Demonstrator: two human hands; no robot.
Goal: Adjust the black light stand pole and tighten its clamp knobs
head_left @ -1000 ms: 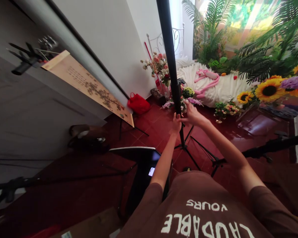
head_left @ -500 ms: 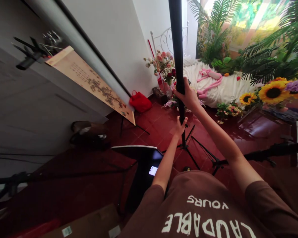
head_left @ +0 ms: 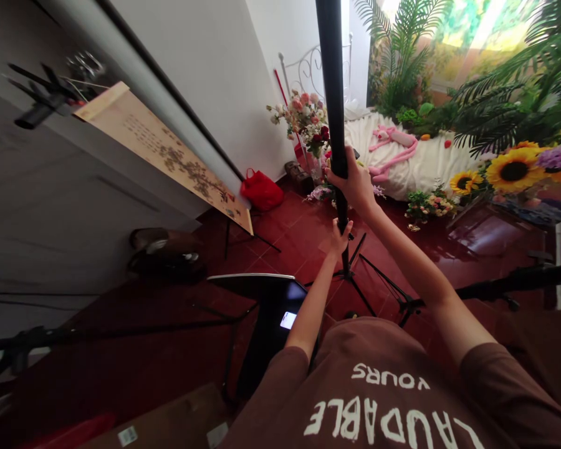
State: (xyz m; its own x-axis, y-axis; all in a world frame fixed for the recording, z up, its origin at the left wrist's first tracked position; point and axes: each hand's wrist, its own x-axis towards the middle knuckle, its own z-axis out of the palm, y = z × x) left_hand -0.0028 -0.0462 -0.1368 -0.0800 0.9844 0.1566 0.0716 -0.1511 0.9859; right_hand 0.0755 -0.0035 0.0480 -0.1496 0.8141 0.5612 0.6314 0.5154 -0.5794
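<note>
A tall black tripod stand (head_left: 333, 81) rises in front of me, its legs spread on the red tiled floor. My right hand (head_left: 356, 184) is closed round the upper part of its pole, thumb on the near left side. Lower down, my left hand (head_left: 341, 237) grips the same pole near a small knob. The pole's top runs out of the picture. Beside my left forearm lies a black surface with a small lit screen (head_left: 288, 320) on it.
A hanging scroll (head_left: 168, 156) leans at the left, with a red bag (head_left: 262, 190) behind it. Other stand legs (head_left: 409, 304) spread at the right. Sunflowers (head_left: 514, 170), palm leaves and a pink plush toy (head_left: 395, 140) fill the far right. A cardboard box (head_left: 163, 424) sits at lower left.
The view has shifted slightly, so the scroll and bag sit a little further left. Both hands keep their hold at about the same places on the pole.
</note>
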